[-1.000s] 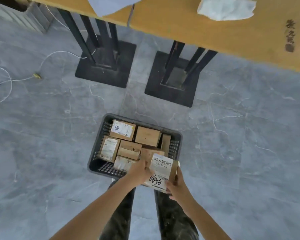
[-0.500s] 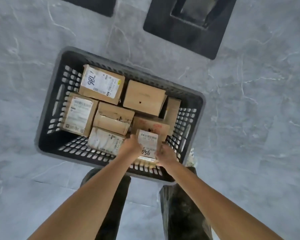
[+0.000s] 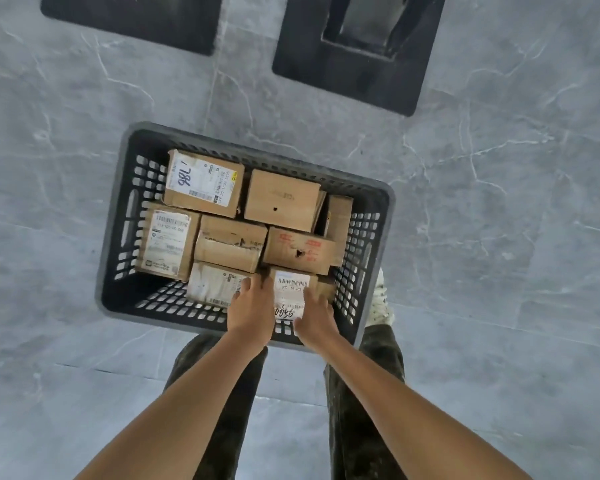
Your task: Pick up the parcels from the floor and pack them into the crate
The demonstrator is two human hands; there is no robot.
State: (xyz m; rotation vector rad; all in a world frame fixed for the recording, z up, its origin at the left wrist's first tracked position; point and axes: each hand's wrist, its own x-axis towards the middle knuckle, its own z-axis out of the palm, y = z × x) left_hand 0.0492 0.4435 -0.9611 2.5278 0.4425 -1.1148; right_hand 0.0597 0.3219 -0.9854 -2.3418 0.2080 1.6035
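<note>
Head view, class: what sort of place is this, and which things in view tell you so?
Probably a parcel sorting area: black plastic crate of labelled cardboard parcels, grey marbled floor tiles, black pedestal base.

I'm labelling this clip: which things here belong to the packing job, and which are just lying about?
Job: crate; labelled parcel, held by left hand and right hand; packed parcels.
Lying about: black table bases; white shoe.

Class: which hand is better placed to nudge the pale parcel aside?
Probably left: the left hand lies at the edge of the pale parcel; the right hand is beyond the labelled parcel.
</note>
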